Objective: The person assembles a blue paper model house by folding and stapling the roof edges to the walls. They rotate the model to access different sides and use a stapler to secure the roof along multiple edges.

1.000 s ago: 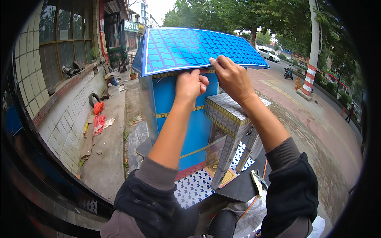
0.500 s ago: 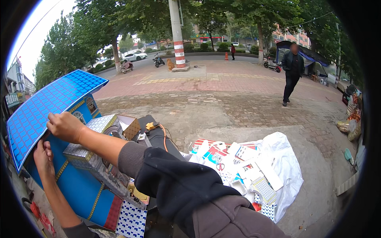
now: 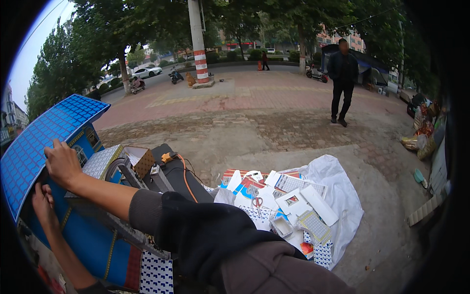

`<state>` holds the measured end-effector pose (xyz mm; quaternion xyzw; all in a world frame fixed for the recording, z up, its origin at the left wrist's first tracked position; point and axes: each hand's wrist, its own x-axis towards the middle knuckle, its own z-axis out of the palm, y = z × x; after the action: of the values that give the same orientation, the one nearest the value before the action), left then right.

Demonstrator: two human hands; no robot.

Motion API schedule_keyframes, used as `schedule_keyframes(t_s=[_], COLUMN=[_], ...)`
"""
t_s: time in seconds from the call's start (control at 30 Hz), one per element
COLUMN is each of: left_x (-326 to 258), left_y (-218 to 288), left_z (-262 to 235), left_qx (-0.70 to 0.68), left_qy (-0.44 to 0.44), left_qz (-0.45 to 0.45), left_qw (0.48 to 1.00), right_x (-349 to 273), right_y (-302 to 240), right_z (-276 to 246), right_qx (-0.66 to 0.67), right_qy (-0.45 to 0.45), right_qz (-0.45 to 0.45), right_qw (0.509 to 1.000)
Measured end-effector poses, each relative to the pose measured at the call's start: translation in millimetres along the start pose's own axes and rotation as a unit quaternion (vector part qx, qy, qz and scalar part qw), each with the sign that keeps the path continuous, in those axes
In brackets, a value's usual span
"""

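A model house of printed card with a blue tile-pattern roof (image 3: 51, 125) and blue walls (image 3: 85, 235) stands at the left. My right hand (image 3: 63, 164) is closed on the lower edge of the roof, its fingers bent over it. Just below, my left hand (image 3: 45, 208) is tucked under the eave with curled fingers, close to the blue wall; what lies between its fingertips is hidden. A grey-and-white patterned card porch (image 3: 104, 161) juts from the house front, partly covered by my right forearm.
An open brown box (image 3: 139, 161) and an orange cable (image 3: 187, 179) lie beyond my arm. On a white plastic sheet (image 3: 345, 196) are card cut-outs and red-handled scissors (image 3: 257, 201). A person in dark clothes (image 3: 342, 78) stands on the paving; a striped pole (image 3: 199, 61) rises behind.
The whole view has shifted, so the house and sheet sit further left. Both hands stay at the roof edge. The person in dark clothes has changed stance on the paving.
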<state>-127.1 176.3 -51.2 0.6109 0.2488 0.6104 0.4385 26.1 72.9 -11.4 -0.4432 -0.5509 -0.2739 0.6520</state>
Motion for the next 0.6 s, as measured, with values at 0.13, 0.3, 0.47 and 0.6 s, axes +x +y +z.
schedule_keyframes(t_s=[0.13, 0.3, 0.47, 0.6], left_x=[-25, -60, -71, -71], left_y=[25, 57, 77, 78], left_z=[18, 47, 56, 57], left_qx=[-0.009, -0.054, -0.050, -0.058], left_qy=[0.003, -0.003, -0.022, -0.018], left_qz=[-0.015, 0.000, -0.035, -0.039], left_qw=[1.000, 0.999, 0.998, 0.997], right_x=[6, 21, 17, 16], right_y=[-3, 4, -9, -12], right_z=[4, 18, 6, 0], right_qx=[0.171, 0.274, 0.448, 0.438], right_qy=[-0.048, -0.086, -0.035, -0.109], right_qz=[0.242, 0.401, 0.530, 0.566], right_qw=[0.954, 0.870, 0.719, 0.690])
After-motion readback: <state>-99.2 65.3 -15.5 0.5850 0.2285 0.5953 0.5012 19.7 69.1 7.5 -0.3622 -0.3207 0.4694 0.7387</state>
